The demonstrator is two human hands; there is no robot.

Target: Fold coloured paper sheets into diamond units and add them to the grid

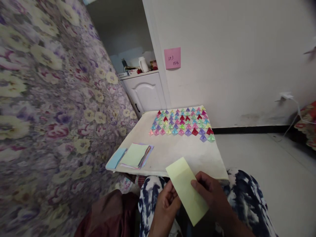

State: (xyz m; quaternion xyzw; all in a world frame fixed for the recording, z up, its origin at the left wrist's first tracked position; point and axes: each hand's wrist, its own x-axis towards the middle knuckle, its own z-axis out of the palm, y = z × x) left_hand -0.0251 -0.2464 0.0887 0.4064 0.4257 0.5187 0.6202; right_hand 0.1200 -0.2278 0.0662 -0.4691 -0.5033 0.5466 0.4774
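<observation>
A pale yellow sheet of paper, a long narrow rectangle, is held tilted above my lap at the table's near edge. My right hand pinches its right edge, thumb on top. On the other side my left hand has curled fingers at the sheet's left edge, partly behind it. Beyond the hands, many small folded paper pieces in mixed colours lie in rows on the cream-covered table.
At the table's left stand a stack of coloured paper and a blue paper pile. A pink note is stuck to the wall. Floral wallpaper borders the left; a white cabinet stands behind.
</observation>
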